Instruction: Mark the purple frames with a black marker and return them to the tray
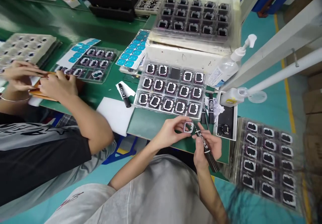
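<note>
Between the thumb and fingers of my left hand [173, 131] is a small squarish frame part [188, 127] with a light rim. My right hand [207, 147] grips a black marker pen [205, 145], its tip end up close to the part's right side; whether it touches I cannot tell. Just beyond my hands lies a clear plastic tray [172, 91] of similar parts, black with white rims. One pocket [175, 73] in its back row holds no such part. More black markers [210, 108] lie right of the tray, beside crumpled white paper.
A co-worker's hands [56, 86] work at the left near another parts tray [93, 63]. Behind stands a raised tray [193, 16] on a white box. To the right are a pump bottle [226, 64], a small box [227, 123], stacked trays [268, 160] and a white post.
</note>
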`<state>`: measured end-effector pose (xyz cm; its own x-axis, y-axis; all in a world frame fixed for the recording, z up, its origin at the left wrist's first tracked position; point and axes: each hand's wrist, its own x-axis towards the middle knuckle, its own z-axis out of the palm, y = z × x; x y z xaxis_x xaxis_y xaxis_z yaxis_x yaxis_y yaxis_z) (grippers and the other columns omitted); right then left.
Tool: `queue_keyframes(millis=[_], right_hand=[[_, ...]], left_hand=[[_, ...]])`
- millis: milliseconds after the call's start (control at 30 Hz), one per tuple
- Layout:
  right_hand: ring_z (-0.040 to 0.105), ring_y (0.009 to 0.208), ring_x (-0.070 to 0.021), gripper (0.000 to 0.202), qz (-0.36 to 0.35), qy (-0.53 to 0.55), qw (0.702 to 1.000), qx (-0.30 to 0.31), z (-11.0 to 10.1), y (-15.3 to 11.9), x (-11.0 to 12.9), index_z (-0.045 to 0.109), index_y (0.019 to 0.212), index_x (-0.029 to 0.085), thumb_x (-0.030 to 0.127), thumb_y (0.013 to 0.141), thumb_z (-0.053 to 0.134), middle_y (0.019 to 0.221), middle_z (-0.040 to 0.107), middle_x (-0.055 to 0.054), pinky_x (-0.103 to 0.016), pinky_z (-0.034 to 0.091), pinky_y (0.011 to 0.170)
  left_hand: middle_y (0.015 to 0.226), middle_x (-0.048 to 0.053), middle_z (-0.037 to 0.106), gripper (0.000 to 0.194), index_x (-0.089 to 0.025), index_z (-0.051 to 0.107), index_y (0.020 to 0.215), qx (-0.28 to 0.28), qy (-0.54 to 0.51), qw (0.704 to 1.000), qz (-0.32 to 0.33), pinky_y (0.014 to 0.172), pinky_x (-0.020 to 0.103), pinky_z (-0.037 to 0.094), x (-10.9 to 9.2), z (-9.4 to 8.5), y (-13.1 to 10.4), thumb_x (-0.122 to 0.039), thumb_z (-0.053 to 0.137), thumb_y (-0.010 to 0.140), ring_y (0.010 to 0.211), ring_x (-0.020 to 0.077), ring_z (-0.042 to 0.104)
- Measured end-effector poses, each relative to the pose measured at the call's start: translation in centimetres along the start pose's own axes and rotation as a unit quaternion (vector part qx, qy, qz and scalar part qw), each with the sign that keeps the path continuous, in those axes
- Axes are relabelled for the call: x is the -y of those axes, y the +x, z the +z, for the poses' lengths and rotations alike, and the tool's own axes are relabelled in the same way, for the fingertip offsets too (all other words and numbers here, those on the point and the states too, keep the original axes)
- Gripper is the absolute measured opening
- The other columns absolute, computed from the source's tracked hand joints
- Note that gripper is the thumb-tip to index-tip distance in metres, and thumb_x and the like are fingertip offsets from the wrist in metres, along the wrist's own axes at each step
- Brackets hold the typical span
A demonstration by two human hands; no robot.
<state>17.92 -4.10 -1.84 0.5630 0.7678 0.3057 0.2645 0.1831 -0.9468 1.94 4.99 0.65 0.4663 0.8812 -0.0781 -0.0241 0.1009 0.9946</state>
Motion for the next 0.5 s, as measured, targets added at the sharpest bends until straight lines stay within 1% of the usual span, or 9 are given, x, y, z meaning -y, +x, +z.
queue_keyframes(millis=[100,167,267,367,433,500], right_hand=[[0.090,0.098,-0.0323,0.018,-0.009,0.010,1.000,0.005,0.5,-0.1,-0.4,0.072,0.101,0.031,0.040,0.090,0.083,0.083,0.078,0.003,-0.063,0.078,0.093],[0.090,0.091,-0.0302,0.016,-0.026,0.008,1.000,0.002,0.6,0.0,-0.6,0.072,0.098,0.030,0.038,0.091,0.083,0.078,0.074,0.005,-0.059,0.079,0.088],[0.089,0.084,-0.0272,0.014,-0.051,-0.010,0.999,0.002,0.5,-0.1,-0.8,0.072,0.095,0.028,0.036,0.091,0.082,0.074,0.072,0.006,-0.057,0.080,0.089],[0.091,0.094,-0.0301,0.013,-0.045,-0.046,0.998,0.014,0.0,-0.3,-0.6,0.073,0.101,0.030,0.035,0.092,0.082,0.079,0.076,0.004,-0.052,0.079,0.084],[0.092,0.099,-0.0313,0.012,-0.041,-0.061,0.997,0.018,-0.2,-0.4,-0.4,0.073,0.104,0.031,0.033,0.094,0.081,0.076,0.074,0.005,-0.049,0.077,0.080],[0.092,0.097,-0.0308,0.012,-0.040,-0.067,0.997,0.023,-0.4,-0.4,-0.2,0.073,0.104,0.032,0.032,0.094,0.080,0.070,0.071,0.006,-0.047,0.076,0.080]], left_hand=[[0.110,0.008,0.088,0.043,-0.025,0.080,0.132,0.018,0.012,1.000,0.007,0.098,0.043,0.075,1.1,0.5,-0.6,-0.028,0.093,0.091,0.096,0.0273,0.087],[0.115,0.008,0.088,0.041,-0.025,0.080,0.133,0.025,0.028,0.999,0.019,0.101,0.043,0.076,1.2,0.4,-0.6,-0.025,0.089,0.093,0.101,0.0283,0.088],[0.121,0.009,0.089,0.040,-0.025,0.080,0.137,0.024,0.055,0.998,0.025,0.101,0.040,0.076,1.2,0.3,-0.8,-0.025,0.084,0.097,0.105,0.0282,0.089],[0.125,0.009,0.089,0.040,-0.026,0.079,0.140,0.029,0.078,0.996,0.027,0.105,0.042,0.076,1.1,0.3,-1.0,-0.026,0.082,0.101,0.110,0.0296,0.089],[0.127,0.007,0.089,0.040,-0.028,0.079,0.142,0.034,0.085,0.995,0.031,0.107,0.044,0.075,1.0,0.3,-1.2,-0.026,0.081,0.102,0.111,0.0300,0.089],[0.127,0.006,0.090,0.038,-0.029,0.079,0.142,0.035,0.094,0.994,0.032,0.108,0.043,0.075,1.0,0.3,-1.3,-0.026,0.080,0.103,0.111,0.0295,0.090]])
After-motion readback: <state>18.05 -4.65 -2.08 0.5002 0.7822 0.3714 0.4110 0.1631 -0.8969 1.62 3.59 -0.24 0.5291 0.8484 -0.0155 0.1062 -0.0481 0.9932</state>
